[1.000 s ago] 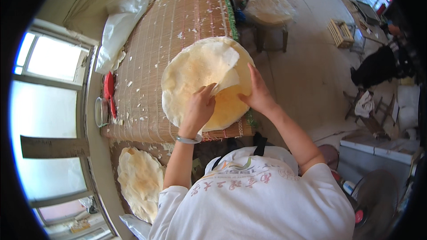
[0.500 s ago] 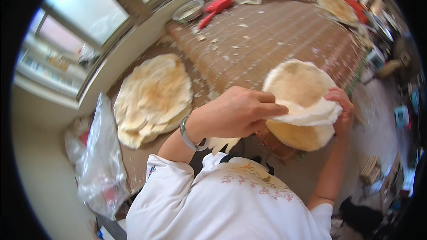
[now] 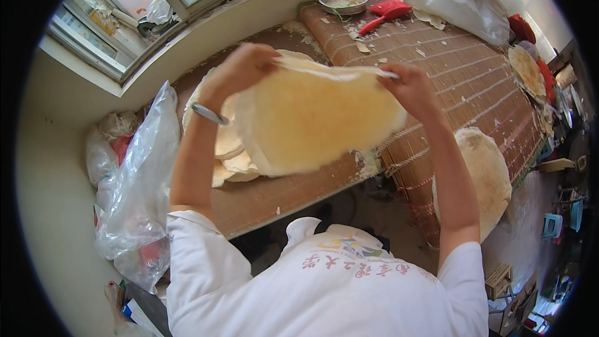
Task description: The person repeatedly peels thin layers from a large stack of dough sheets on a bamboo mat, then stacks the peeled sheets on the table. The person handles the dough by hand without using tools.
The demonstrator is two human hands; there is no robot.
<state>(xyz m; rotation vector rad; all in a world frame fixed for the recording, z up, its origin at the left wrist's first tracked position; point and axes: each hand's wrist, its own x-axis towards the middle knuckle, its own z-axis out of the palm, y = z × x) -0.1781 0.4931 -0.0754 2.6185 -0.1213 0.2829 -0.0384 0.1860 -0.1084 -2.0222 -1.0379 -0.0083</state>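
Note:
My left hand and my right hand pinch opposite ends of the upper edge of a thin, pale yellow flatbread. It hangs stretched between them, its lower part blurred by motion. Below and behind it, on the left board, lies a stack of flatbreads, largely hidden by the held sheet and my left forearm. On the right, another round flatbread lies at the mat's near edge, partly behind my right forearm. A bangle circles my left wrist.
A slatted brown mat strewn with crumbs spans the far right. Toward the window stand a round metal tin and a red brush. Clear plastic bags hang at the left; a white plastic bag lies at the back.
Both hands have moved left and away from me, carrying a flatbread from the right side over the left stack. Another flatbread stays behind on the right. The view has also shifted.

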